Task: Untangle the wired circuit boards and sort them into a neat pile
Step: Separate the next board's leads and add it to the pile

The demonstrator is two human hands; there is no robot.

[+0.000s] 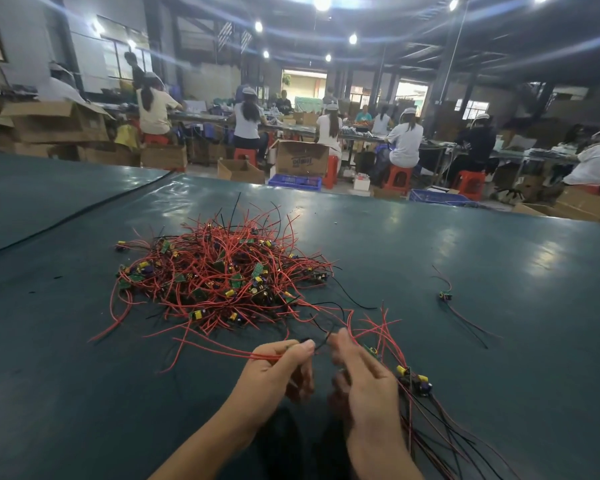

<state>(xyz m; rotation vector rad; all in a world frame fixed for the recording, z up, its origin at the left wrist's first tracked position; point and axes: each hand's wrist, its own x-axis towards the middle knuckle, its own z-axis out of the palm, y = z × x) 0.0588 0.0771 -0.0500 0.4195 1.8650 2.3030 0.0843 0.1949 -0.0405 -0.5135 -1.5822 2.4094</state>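
Observation:
A big tangled heap of small green circuit boards with red and black wires (219, 271) lies in the middle of the dark green table (465, 258). My left hand (278, 368) pinches a bunch of red wires that run left from it. My right hand (364, 375), slightly blurred, pinches a thin black wire close to the left fingertips. A small row of sorted boards (414, 377) lies just right of my right hand, their wires trailing toward the near right corner.
One stray wired board (445, 295) lies alone at the right of the table. A black cable (84, 211) crosses the far left of the table. Beyond the far edge sit several workers on red stools, among cardboard boxes and blue crates.

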